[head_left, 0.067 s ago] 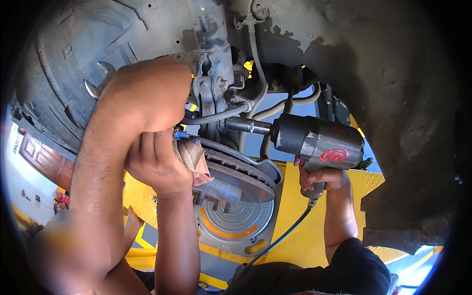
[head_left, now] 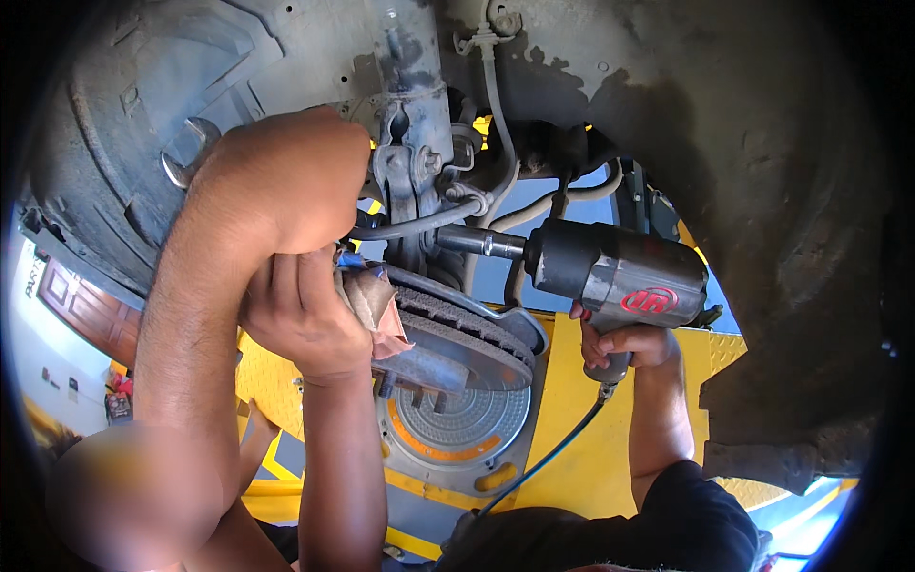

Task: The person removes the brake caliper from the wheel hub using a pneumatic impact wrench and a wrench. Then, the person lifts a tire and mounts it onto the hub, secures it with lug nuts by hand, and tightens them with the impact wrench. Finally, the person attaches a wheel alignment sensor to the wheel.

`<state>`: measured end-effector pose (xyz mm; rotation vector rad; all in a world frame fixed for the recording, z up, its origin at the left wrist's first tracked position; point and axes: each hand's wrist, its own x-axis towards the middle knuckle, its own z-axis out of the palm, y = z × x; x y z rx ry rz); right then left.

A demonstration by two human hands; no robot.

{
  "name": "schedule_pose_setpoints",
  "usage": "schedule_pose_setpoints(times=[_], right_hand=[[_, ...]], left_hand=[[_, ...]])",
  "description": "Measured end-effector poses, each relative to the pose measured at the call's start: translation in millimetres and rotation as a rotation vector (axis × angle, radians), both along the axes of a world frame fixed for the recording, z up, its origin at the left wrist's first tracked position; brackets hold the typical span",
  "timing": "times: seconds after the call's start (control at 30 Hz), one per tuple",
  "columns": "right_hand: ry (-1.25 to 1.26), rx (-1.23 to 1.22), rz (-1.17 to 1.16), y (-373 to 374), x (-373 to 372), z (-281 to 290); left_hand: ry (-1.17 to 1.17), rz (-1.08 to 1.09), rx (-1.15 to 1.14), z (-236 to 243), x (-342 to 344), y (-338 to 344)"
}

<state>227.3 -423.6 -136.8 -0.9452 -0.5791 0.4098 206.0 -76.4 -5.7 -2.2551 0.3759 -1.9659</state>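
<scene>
The right hand (head_left: 310, 319) is curled around a crumpled tan cloth (head_left: 379, 310), just left of the brake disc (head_left: 505, 367), with a blue scrap (head_left: 351, 258) poking out above. The left hand (head_left: 310, 176) bends in above and left of the disc; its fingers are hidden, so I cannot tell its grip. A spanner (head_left: 205, 138) shows its open end farther left of the disc. The cloth looks light and soft, best taken by its bunched middle; the spanner should be stiff, perhaps greasy, best held mid-shank. Right of the disc, a co-worker's hand (head_left: 634, 345) grips an impact wrench (head_left: 620, 272). No container can be made out.
</scene>
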Motion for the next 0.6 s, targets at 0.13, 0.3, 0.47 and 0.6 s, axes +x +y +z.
schedule_pose_setpoints(times=[0.13, 0.3, 0.47, 0.6], right_hand=[[-0.109, -0.058, -0.029, -7, 22, -16], [-0.406, -0.082, -0.165, 9, 50, -45], [0.140, 0.204, 0.155, 22, 12, -24], [0.527, 0.244, 0.123, 10, -29, 6]], left_hand=[[0.001, -0.024, 0.020, 0, 3, 2], [-0.017, -0.024, 0.096, 5, 7, 6], [-0.105, -0.003, 0.155, 14, 7, 1], [0.022, 0.047, 0.049, 11, -3, -6]])
